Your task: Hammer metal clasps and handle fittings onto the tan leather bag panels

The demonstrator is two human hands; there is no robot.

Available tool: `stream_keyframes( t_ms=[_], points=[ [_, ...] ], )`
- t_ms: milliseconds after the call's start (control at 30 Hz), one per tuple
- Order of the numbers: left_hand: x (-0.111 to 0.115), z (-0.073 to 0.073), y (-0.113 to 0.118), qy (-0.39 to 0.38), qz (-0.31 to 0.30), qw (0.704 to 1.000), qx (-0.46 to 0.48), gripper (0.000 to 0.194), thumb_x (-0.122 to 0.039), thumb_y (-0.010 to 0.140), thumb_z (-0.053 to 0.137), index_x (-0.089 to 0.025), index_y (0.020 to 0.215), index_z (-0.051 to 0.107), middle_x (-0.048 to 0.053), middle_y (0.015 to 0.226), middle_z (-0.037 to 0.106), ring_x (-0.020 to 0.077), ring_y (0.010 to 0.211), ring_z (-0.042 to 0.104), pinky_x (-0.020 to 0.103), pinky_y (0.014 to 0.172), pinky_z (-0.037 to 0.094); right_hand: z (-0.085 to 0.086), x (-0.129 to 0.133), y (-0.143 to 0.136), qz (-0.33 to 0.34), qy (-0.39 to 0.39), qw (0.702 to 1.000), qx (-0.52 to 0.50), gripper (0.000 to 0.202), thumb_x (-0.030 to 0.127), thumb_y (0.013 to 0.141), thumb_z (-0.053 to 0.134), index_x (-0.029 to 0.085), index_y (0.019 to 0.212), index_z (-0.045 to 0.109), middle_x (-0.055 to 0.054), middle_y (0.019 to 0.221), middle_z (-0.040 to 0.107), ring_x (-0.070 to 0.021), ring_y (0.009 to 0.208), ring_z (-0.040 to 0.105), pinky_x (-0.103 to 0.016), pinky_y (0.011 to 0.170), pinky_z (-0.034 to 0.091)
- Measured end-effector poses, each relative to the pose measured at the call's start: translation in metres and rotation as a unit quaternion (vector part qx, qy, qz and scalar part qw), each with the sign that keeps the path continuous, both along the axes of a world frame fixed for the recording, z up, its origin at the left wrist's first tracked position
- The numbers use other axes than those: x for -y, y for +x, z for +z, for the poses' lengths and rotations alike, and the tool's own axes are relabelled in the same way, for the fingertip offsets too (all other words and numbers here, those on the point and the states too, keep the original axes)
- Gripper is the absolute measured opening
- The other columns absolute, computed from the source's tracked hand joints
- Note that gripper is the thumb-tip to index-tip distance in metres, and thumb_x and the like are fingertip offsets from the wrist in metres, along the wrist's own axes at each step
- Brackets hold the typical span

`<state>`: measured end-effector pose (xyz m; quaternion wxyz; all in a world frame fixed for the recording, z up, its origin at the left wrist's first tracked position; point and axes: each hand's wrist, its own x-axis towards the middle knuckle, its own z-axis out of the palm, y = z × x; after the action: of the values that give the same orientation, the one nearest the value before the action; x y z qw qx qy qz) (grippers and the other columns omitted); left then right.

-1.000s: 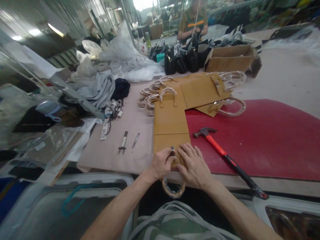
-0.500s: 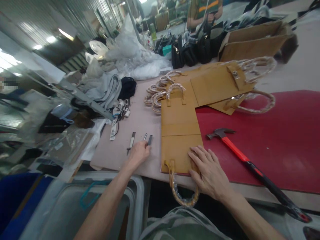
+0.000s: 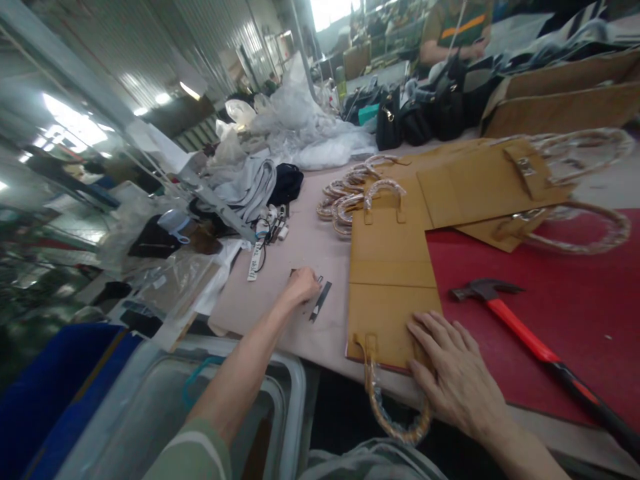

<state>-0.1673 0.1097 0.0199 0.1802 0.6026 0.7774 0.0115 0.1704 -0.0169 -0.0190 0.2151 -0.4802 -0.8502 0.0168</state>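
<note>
On the left part of the table my left hand (image 3: 302, 287) is closed over small metal tools, and what its fingers hold is too hidden to name. A flat metal tool (image 3: 321, 301) lies just right of it. My right hand (image 3: 453, 367) lies spread on the lower right corner of a tan leather bag panel (image 3: 390, 307), fingers apart. From the panel's near end a plastic-wrapped handle (image 3: 395, 423) hangs over the table edge; another wrapped handle (image 3: 383, 190) is at its far end. A hammer (image 3: 523, 337) with a red and black grip rests right of the panel.
More tan panels (image 3: 490, 183) with wrapped handles lie behind, on a red mat (image 3: 500, 267). Black bags (image 3: 390, 120), a cardboard box (image 3: 560, 110) and plastic wrapping (image 3: 320, 143) stand farther back. A grey bin (image 3: 295, 400) is below left. A person (image 3: 455, 33) is beyond the table.
The view has shifted left, so the table items appear farther right. My left hand has moved left off the flat metal tool, over where another tool lay. My right hand stays on the panel.
</note>
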Motion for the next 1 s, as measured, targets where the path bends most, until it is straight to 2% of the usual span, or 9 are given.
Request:
stream_keyframes(
  t_ms=[167, 233, 267, 367, 400, 467, 600, 767, 1000],
  points=[
    [0.01, 0.008, 0.01, 0.034, -0.006, 0.998, 0.052, 0.011, -0.021, 0.086, 0.059, -0.017, 0.077, 0.061, 0.013, 0.084, 0.074, 0.026, 0.089, 0.073, 0.031, 0.075, 0.053, 0.01, 0.004, -0.003, -0.008, -0.045, 0.999, -0.008, 0.049, 0.033, 0.089, 0.054, 0.018, 0.135, 0.058, -0.014, 0.148, 0.053, -0.0329, 0.141, 0.041, -0.054, 0.118, 0.03],
    [0.025, 0.012, 0.022, 0.065, 0.023, 0.981, 0.18, 0.01, -0.025, 0.092, 0.052, -0.016, 0.09, 0.058, 0.01, 0.085, 0.073, 0.0215, 0.079, 0.074, 0.03, 0.07, 0.055, 0.011, 0.005, -0.004, -0.01, -0.057, 0.998, -0.013, 0.049, 0.032, 0.089, 0.055, 0.017, 0.136, 0.058, -0.014, 0.149, 0.052, -0.0324, 0.143, 0.039, -0.054, 0.119, 0.028],
    [0.035, 0.014, 0.031, 0.079, 0.046, 0.954, 0.286, 0.013, -0.029, 0.092, 0.053, -0.016, 0.096, 0.055, 0.007, 0.084, 0.073, 0.0199, 0.074, 0.074, 0.029, 0.066, 0.056, 0.012, 0.006, -0.004, -0.011, -0.061, 0.998, -0.015, 0.05, 0.032, 0.089, 0.055, 0.017, 0.137, 0.058, -0.014, 0.149, 0.052, -0.0323, 0.143, 0.038, -0.054, 0.119, 0.027],
    [0.068, 0.014, 0.07, 0.091, 0.09, 0.798, 0.588, 0.046, -0.041, 0.075, 0.078, -0.017, 0.105, 0.054, 0.003, 0.085, 0.071, 0.0195, 0.073, 0.075, 0.027, 0.063, 0.059, 0.013, 0.006, -0.005, -0.012, -0.066, 0.998, -0.015, 0.05, 0.032, 0.09, 0.055, 0.016, 0.137, 0.057, -0.014, 0.149, 0.052, -0.0323, 0.144, 0.037, -0.054, 0.12, 0.025],
    [0.078, 0.012, 0.084, 0.084, 0.09, 0.763, 0.634, 0.055, -0.041, 0.069, 0.084, -0.017, 0.108, 0.054, 0.002, 0.086, 0.071, 0.0193, 0.075, 0.075, 0.026, 0.063, 0.059, 0.013, 0.006, -0.005, -0.011, -0.067, 0.998, -0.013, 0.05, 0.031, 0.09, 0.055, 0.016, 0.138, 0.057, -0.014, 0.15, 0.051, -0.0324, 0.144, 0.037, -0.054, 0.12, 0.025],
    [0.092, 0.007, 0.11, 0.073, 0.083, 0.73, 0.675, 0.059, -0.04, 0.065, 0.087, -0.017, 0.11, 0.056, 0.001, 0.085, 0.07, 0.0181, 0.074, 0.075, 0.025, 0.063, 0.059, 0.013, 0.006, -0.005, -0.009, -0.066, 0.998, -0.01, 0.05, 0.031, 0.09, 0.055, 0.015, 0.137, 0.057, -0.014, 0.149, 0.051, -0.0328, 0.144, 0.036, -0.053, 0.12, 0.024],
    [0.103, -0.005, 0.136, 0.073, 0.04, 0.735, 0.672, 0.042, -0.044, 0.073, 0.082, -0.014, 0.092, 0.06, 0.001, 0.077, 0.068, 0.0169, 0.068, 0.073, 0.027, 0.064, 0.061, 0.013, 0.006, -0.005, -0.008, -0.066, 0.998, -0.012, 0.049, 0.032, 0.09, 0.055, 0.015, 0.136, 0.057, -0.014, 0.148, 0.052, -0.0328, 0.143, 0.037, -0.053, 0.12, 0.024],
    [0.105, -0.011, 0.134, 0.123, 0.036, 0.748, 0.651, 0.035, -0.045, 0.082, 0.075, -0.016, 0.088, 0.057, 0.003, 0.08, 0.07, 0.017, 0.072, 0.074, 0.03, 0.069, 0.064, 0.013, 0.007, -0.006, -0.013, -0.066, 0.998, -0.021, 0.049, 0.032, 0.09, 0.056, 0.016, 0.136, 0.058, -0.014, 0.148, 0.052, -0.0329, 0.143, 0.037, -0.053, 0.12, 0.024],
    [0.107, -0.013, 0.135, 0.137, 0.044, 0.738, 0.659, 0.034, -0.044, 0.082, 0.076, -0.016, 0.088, 0.057, 0.003, 0.079, 0.071, 0.0165, 0.071, 0.074, 0.03, 0.07, 0.064, 0.013, 0.008, -0.006, -0.018, -0.075, 0.997, -0.023, 0.049, 0.032, 0.09, 0.056, 0.015, 0.136, 0.059, -0.014, 0.149, 0.052, -0.0329, 0.143, 0.037, -0.052, 0.121, 0.023]
  ],
)
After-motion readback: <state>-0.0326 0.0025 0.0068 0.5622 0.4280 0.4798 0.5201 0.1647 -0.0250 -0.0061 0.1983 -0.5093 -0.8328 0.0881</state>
